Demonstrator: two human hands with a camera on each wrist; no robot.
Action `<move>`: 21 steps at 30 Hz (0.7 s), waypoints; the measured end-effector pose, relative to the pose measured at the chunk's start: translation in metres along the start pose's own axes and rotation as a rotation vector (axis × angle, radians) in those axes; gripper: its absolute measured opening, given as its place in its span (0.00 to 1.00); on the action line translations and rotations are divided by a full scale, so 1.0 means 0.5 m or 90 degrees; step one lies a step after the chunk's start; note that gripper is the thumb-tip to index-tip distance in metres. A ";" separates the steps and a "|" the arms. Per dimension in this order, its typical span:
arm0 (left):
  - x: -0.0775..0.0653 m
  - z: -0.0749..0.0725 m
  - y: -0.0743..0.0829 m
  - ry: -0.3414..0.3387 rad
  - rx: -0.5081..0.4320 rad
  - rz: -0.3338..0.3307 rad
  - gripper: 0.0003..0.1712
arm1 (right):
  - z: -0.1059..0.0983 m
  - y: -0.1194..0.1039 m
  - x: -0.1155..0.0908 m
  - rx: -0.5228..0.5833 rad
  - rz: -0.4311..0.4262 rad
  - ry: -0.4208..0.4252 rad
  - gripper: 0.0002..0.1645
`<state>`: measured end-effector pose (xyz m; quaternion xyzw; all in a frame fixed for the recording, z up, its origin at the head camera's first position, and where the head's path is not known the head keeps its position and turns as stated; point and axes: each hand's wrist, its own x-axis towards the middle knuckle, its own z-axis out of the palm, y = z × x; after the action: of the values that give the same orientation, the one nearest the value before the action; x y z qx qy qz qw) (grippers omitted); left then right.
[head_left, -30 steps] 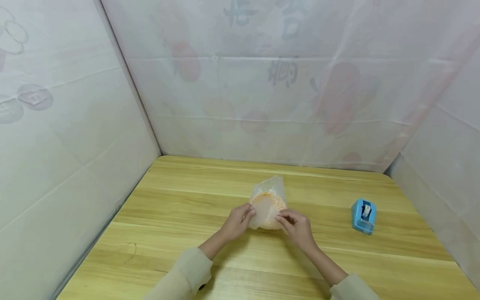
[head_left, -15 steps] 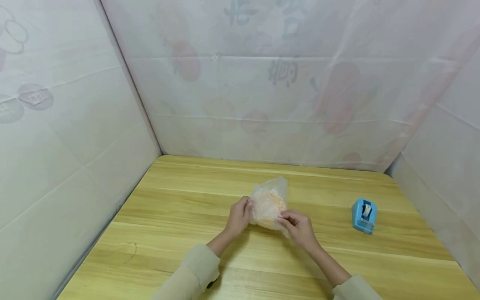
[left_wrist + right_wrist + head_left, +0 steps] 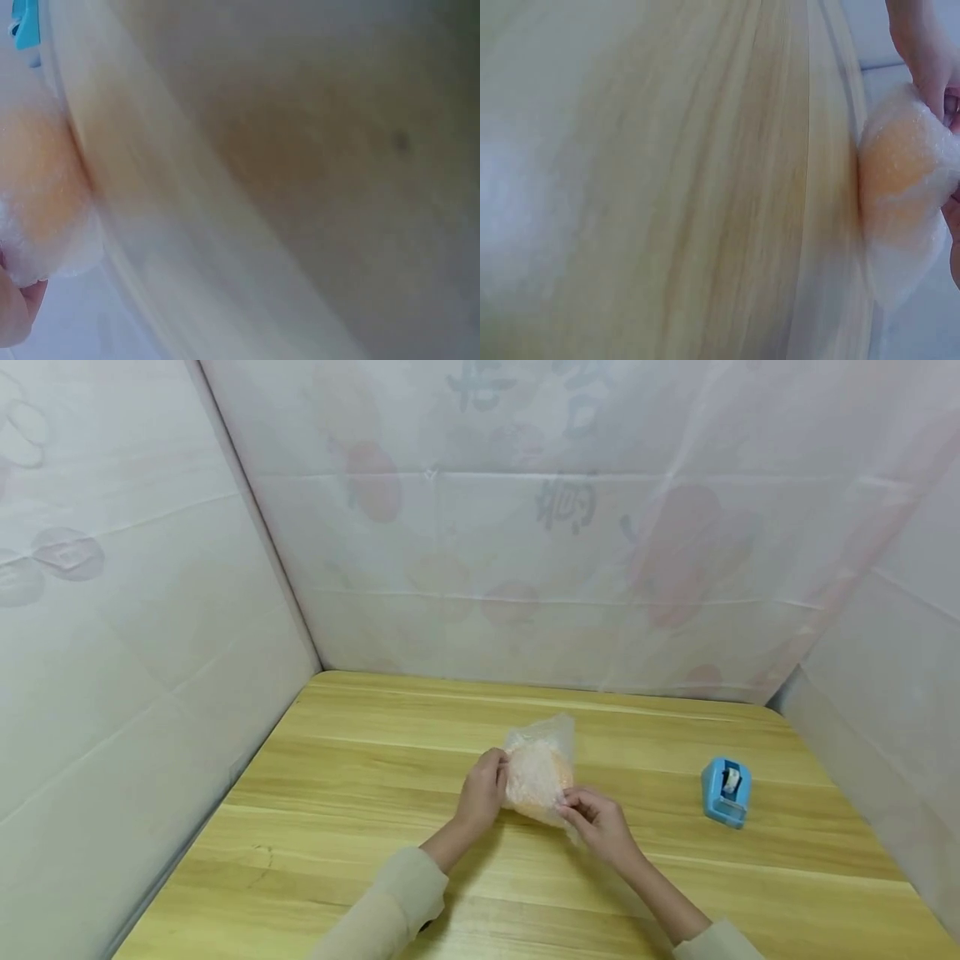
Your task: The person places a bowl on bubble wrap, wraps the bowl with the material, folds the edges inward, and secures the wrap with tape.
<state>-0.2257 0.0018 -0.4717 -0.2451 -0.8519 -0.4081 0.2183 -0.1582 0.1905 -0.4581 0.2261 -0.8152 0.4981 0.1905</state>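
Note:
A clear bubble wrap sheet is folded around a round orange bowl near the middle of the wooden table. The orange shows only dimly, since a wrap layer now lies across its top. My left hand grips the left side of the bundle, fingers over the folded edge. At the near right corner, my right hand pinches the wrap between thumb and fingertips. One loose corner of wrap sticks out at the far side. In the left wrist view only a bit of the left hand shows, at the bundle.
A blue tape dispenser with a roll in it stands to the right on the wooden table. Pale printed cloth walls close off the table's back and both sides.
A second ago the orange rim showed openly; the left hand has since moved slightly up and drawn wrap over it. The right hand has kept its pinch, shifting slightly right and down.

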 end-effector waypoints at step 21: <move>-0.008 -0.011 0.019 -0.237 0.371 0.408 0.23 | 0.001 0.028 -0.036 -0.103 0.024 0.119 0.12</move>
<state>-0.2159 0.0019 -0.4653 -0.4931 -0.8372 -0.0132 0.2363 -0.1512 0.1990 -0.4780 0.1476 -0.8354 0.4530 0.2739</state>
